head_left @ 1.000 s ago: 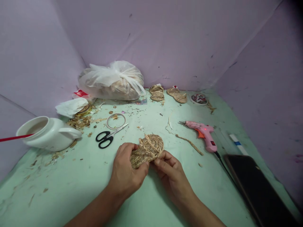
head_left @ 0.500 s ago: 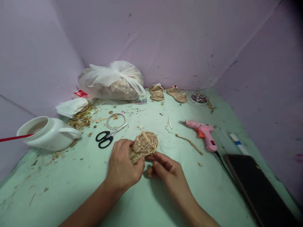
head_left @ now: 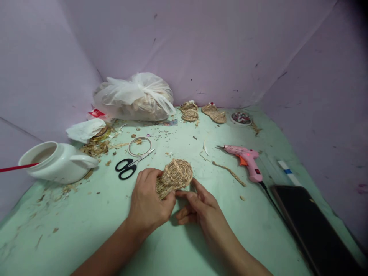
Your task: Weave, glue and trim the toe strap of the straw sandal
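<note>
A small woven straw slipper (head_left: pixel 177 173) with a coiled, braided surface is tilted up above the middle of the table. My left hand (head_left: pixel 151 197) is wrapped around its near left part, the thumb along the lower edge, so that part is mostly hidden. At its lower right edge is my right hand (head_left: pixel 202 205), fingers apart, with the fingertips touching or very close to the rim. I see nothing held between those fingers. Black-handled scissors (head_left: pixel 133 165) lie just left of the slipper. To its right rests a short twisted straw cord (head_left: pixel 229 173).
A pink glue gun (head_left: pixel 244 159) with a red light lies right, near a dark phone (head_left: pixel 313 226). A white jug (head_left: pixel 63 161) lies at left. Behind are a roll of tape (head_left: pixel 139 138), a plastic bag (head_left: pixel 135 97), two straw slippers (head_left: pixel 214 113) and a bead dish (head_left: pixel 241 118).
My right fingers have spread, the index finger moving up along the slipper's right edge while the lower fingers dropped slightly. My left hand keeps its hold on the slipper.
</note>
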`<state>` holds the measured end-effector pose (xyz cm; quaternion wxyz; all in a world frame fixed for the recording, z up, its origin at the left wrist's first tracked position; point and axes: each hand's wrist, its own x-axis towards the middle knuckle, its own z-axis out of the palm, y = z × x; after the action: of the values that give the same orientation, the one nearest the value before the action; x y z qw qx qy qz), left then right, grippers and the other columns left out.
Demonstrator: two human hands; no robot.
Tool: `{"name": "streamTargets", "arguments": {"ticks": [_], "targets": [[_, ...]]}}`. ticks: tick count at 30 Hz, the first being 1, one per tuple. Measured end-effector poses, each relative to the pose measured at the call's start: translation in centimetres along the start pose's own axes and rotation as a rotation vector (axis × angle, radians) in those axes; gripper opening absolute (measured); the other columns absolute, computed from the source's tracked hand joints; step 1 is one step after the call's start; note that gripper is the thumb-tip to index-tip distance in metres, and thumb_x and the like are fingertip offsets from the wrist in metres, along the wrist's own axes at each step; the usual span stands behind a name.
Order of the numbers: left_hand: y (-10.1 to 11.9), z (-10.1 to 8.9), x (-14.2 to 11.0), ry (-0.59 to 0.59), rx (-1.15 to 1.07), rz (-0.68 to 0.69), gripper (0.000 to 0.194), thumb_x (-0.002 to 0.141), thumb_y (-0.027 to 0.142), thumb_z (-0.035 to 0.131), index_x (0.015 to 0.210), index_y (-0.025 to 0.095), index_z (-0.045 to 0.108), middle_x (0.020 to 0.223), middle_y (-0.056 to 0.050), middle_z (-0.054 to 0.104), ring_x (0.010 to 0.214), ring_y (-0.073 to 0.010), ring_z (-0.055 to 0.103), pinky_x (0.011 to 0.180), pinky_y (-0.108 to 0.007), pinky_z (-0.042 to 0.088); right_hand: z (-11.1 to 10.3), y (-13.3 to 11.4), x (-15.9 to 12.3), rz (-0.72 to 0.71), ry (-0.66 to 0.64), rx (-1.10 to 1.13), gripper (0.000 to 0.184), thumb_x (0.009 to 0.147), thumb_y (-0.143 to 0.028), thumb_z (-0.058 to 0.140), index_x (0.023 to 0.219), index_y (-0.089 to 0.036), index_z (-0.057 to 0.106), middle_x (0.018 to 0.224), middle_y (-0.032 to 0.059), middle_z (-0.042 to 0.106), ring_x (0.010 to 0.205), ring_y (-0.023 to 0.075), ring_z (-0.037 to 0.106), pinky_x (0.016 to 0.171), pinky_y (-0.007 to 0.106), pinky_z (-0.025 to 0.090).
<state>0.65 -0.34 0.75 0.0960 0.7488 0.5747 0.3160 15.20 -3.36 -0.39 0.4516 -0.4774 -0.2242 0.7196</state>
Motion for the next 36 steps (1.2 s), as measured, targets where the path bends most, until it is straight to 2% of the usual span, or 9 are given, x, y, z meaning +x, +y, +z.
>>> {"name": "streamTargets", "arguments": {"ticks": [2,4,6,8,12,17,20,28,36], "targets": [[0.0,-0.2,0.1,-0.006,0.002,-0.006,0.03,0.065,0.02,0.058,0.092,0.017,0.046,0.091,-0.009,0.052,0.087,-0.025,0.05,0.078,-0.041,0.044,-0.7,-0.2,0.1,-0.138,0.117,-0.183,0.08,0.072,-0.035,0.066,0.138,-0.021,0.023,0.106,0.0126,0.063,0.055,0.0153,0.062,0.055,0.035,0.053],[0.1,-0.4,0.1,-0.015,0.004,0.011,0.03,0.065,0.021,0.058,0.093,0.016,0.047,0.092,-0.01,0.052,0.089,-0.0253,0.049,0.08,-0.041,0.044,-1.4,-0.7,0.2,-0.346,0.212,-0.385,0.077,0.07,-0.03,0.067,0.136,-0.025,0.028,0.122,0.0132,0.054,0.079,0.0193,0.063,0.07,0.038,0.052],[0.2,-0.6,0.1,-0.041,0.001,0.056,0.032,0.064,0.02,0.058,0.094,0.015,0.047,0.094,-0.01,0.052,0.091,-0.0254,0.048,0.081,-0.041,0.043,-2.0,-1.4,0.2,-0.53,0.143,-0.537,0.071,0.071,-0.025,0.067,0.134,-0.029,0.034,0.138,0.0102,0.038,0.104,0.0232,0.055,0.086,0.04,0.048],[0.3,-0.7,0.0,-0.082,-0.002,0.111,0.033,0.064,0.018,0.058,0.095,0.014,0.048,0.095,-0.011,0.051,0.092,-0.0254,0.047,0.081,-0.041,0.043,-2.6,-2.0,0.3,-0.611,-0.026,-0.637,0.068,0.073,-0.019,0.064,0.134,-0.03,0.035,0.141,0.0084,0.033,0.114,0.0251,0.049,0.092,0.042,0.045],[0.4,-0.8,-0.1,-0.141,-0.012,0.18,0.035,0.063,0.017,0.057,0.097,0.014,0.047,0.097,-0.012,0.051,0.093,-0.0259,0.047,0.08,-0.041,0.044,-3.4,-2.2,0.8,-0.65,-0.163,-0.771,0.073,0.074,-0.012,0.061,0.137,-0.028,0.029,0.138,0.0103,0.04,0.121,0.0277,0.044,0.098,0.046,0.039],[0.3,-0.7,0.1,-0.209,-0.03,0.196,0.036,0.062,0.016,0.056,0.097,0.016,0.047,0.097,-0.011,0.05,0.092,-0.0266,0.047,0.079,-0.042,0.044,-4.1,-2.5,0.8,-0.75,-0.222,-1.003,0.086,0.069,-0.009,0.063,0.141,-0.028,0.02,0.145,0.0084,0.028,0.132,0.0295,0.026,0.105,0.048,0.03],[0.3,-0.6,0.3,-0.252,-0.026,0.205,0.035,0.062,0.016,0.055,0.097,0.015,0.048,0.097,-0.012,0.051,0.092,-0.0271,0.046,0.078,-0.042,0.045,-4.3,-2.7,0.8,-0.736,-0.246,-1.045,0.087,0.069,-0.01,0.064,0.141,-0.027,0.02,0.141,0.0091,0.037,0.128,0.0293,0.035,0.106,0.049,0.028],[0.0,-0.5,0.3,-0.313,-0.022,0.209,0.034,0.063,0.017,0.054,0.097,0.013,0.05,0.097,-0.013,0.05,0.093,-0.0271,0.045,0.079,-0.042,0.044,-4.4,-2.1,1.5,-0.73,-0.174,-1.058,0.086,0.068,-0.016,0.066,0.141,-0.027,0.021,0.13,0.0092,0.051,0.114,0.0269,0.052,0.094,0.041,0.043],[0.1,-0.5,0.5,-0.354,-0.012,0.199,0.032,0.065,0.019,0.054,0.097,0.012,0.051,0.097,-0.013,0.05,0.092,-0.0274,0.045,0.078,-0.043,0.043,-4.6,-2.3,1.6,-0.757,-0.169,-1.141,0.08,0.07,-0.019,0.065,0.139,-0.027,0.026,0.129,0.0091,0.053,0.113,0.0261,0.053,0.093,0.04,0.044]]}}
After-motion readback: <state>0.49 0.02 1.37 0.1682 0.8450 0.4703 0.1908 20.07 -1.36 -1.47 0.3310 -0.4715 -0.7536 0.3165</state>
